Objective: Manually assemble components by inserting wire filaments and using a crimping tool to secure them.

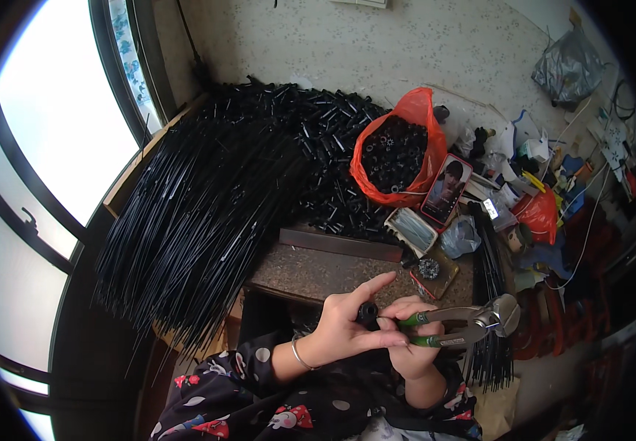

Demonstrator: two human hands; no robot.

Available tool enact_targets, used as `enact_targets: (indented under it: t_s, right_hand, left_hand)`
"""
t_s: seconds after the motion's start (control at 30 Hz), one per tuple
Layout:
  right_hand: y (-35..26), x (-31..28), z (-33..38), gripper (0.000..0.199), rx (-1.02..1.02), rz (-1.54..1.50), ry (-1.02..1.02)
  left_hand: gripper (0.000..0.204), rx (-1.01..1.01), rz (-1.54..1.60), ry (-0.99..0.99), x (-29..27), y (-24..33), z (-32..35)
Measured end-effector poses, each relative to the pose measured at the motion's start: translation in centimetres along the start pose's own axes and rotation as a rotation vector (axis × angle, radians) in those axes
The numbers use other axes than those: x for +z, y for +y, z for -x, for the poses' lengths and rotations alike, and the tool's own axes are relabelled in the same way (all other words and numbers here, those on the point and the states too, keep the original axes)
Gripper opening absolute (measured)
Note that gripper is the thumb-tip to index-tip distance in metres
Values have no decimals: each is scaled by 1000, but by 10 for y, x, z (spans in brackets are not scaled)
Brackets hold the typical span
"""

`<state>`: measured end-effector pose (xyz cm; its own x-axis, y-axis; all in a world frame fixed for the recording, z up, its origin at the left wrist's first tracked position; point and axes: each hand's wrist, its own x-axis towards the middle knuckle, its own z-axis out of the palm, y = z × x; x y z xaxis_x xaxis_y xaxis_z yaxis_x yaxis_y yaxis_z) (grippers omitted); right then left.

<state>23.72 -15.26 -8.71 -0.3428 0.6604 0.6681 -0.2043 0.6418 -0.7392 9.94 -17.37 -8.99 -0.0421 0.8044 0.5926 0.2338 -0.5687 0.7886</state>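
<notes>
My left hand (340, 327) is closed around a short black hollow cylinder (367, 313), its round end facing up and its index finger stretched out. Close beside it, my right hand (415, 359) grips a pair of end-cutting pliers (507, 316). Their green handles lie across the fingers, and the broad metal head points to the right. Both hands are held in front of the bench edge, with the left thumb near the handle ends. Whether anything thin runs between the cylinder and the right fingers cannot be made out.
Long black rods (185, 220) cover the bench's left side, before a heap of black cylinders (325, 125). A red plastic bag (362, 173) holds small black parts. Nearby are a phone (446, 189), a tray of thin pins (412, 231), a metal bar (340, 245) and more rods (490, 360).
</notes>
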Motion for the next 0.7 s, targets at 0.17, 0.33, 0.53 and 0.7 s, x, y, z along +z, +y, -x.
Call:
enact_targets:
  t_s: [0.17, 0.33, 0.53, 0.7]
  right_hand:
    - [5, 5, -1, 24, -66, 175, 61]
    - [10, 0, -5, 29, 238, -206, 108]
    - [-14, -36, 16, 24, 870, -194, -275]
    - [-24, -17, 22, 35, 839, 8, -571]
  left_hand:
    - [82, -52, 4, -4, -1, -2, 0]
    - [68, -208, 343, -303, -20, 3, -13]
    - [79, -175, 510, -53, -55, -13, -13]
    - [57, -149, 289, -46, -57, -11, -15]
